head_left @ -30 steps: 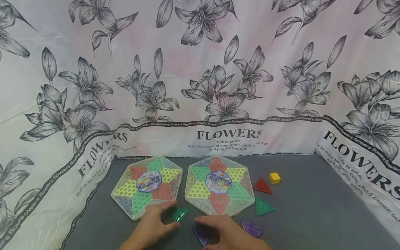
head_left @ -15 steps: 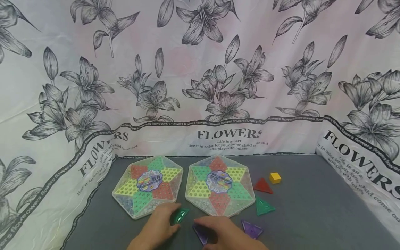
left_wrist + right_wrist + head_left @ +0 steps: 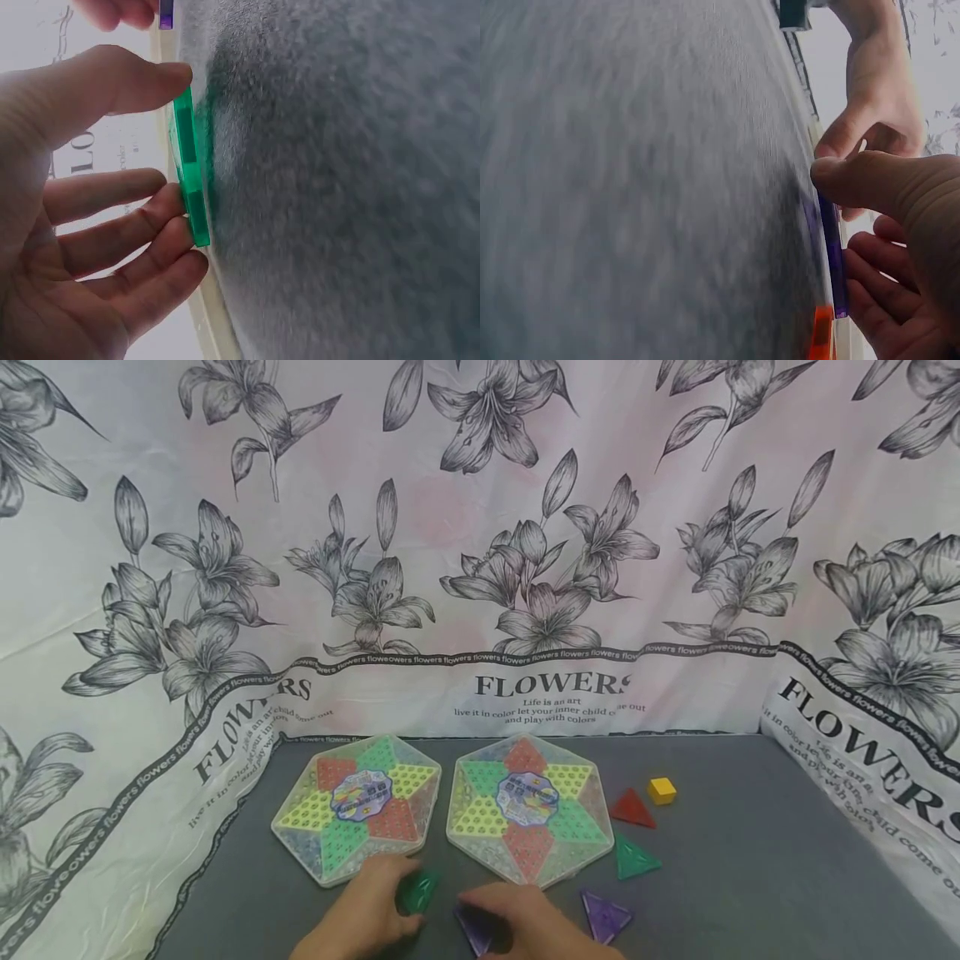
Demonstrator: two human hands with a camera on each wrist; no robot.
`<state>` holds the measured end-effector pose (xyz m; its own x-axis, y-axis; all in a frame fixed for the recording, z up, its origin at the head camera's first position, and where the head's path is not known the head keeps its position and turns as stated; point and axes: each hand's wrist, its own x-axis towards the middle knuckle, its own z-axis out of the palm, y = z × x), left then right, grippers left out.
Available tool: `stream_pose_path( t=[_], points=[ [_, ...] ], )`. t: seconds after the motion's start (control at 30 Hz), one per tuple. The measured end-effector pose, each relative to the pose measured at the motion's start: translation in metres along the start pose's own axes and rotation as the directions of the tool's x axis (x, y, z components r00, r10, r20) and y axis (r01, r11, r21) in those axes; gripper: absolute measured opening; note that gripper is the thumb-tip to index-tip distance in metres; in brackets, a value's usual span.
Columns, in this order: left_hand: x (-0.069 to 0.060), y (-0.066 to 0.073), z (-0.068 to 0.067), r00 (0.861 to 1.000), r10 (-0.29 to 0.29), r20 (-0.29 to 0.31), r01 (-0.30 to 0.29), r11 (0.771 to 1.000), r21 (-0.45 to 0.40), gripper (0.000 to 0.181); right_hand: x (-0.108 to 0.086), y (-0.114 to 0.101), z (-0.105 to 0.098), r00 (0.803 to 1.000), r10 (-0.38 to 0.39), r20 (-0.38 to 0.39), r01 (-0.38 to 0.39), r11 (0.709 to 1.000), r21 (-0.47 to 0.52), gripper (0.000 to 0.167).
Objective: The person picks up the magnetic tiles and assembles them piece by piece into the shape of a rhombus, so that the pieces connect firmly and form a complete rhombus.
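Observation:
In the head view, my left hand (image 3: 372, 900) holds a translucent green triangular tile (image 3: 418, 892) between thumb and fingertips. From the left wrist, this green tile (image 3: 187, 165) appears edge-on just above the grey cloth, thumb at one end and fingers along its side. Close by on the right, my right hand (image 3: 531, 917) grips a purple triangular tile (image 3: 473, 930), partly covered by the fingers. Its thin edge (image 3: 833, 259) shows in the right wrist view, with the thumb at its upper end and the fingers behind it.
Two hexagonal game boards, left (image 3: 322, 864) and right (image 3: 480, 860), lie beyond the hands. To the right are a yellow cube (image 3: 662, 791), a red triangle (image 3: 632, 808), a green triangle (image 3: 634, 858) and a purple triangle (image 3: 604, 917). An orange piece (image 3: 821, 335) shows near the right hand.
My left thumb and fingers have closed in on the green tile, which has shifted slightly left and nearer. The right hand, with its purple tile, has moved a little left.

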<state>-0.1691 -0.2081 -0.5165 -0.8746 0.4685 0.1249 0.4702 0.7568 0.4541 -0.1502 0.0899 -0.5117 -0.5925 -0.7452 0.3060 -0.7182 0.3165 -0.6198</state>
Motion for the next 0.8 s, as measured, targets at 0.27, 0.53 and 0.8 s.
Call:
stream_pose_path(
  t=[0.27, 0.53, 0.8],
  points=[
    [-0.011, -0.042, 0.025, 0.990, -0.021, 0.138, 0.022, 1.000, -0.001, 0.074, 0.004, -0.001, 0.016, 0.997, 0.014, -0.079, -0.018, 0.999, -0.051, 0.059],
    [-0.019, -0.044, 0.024, 0.974, -0.040, 0.224, 0.051, 0.998, -0.042, 0.066, -0.003, -0.002, 0.011, 0.986, 0.169, 0.000, -0.169, 0.985, -0.028, 0.061],
    [-0.019, -0.034, 0.031, 0.971, 0.003, 0.238, 0.019, 0.995, -0.093, 0.058, -0.001, -0.002, 0.015, 0.993, 0.111, -0.033, -0.111, 0.994, -0.011, 0.049]
  ],
)
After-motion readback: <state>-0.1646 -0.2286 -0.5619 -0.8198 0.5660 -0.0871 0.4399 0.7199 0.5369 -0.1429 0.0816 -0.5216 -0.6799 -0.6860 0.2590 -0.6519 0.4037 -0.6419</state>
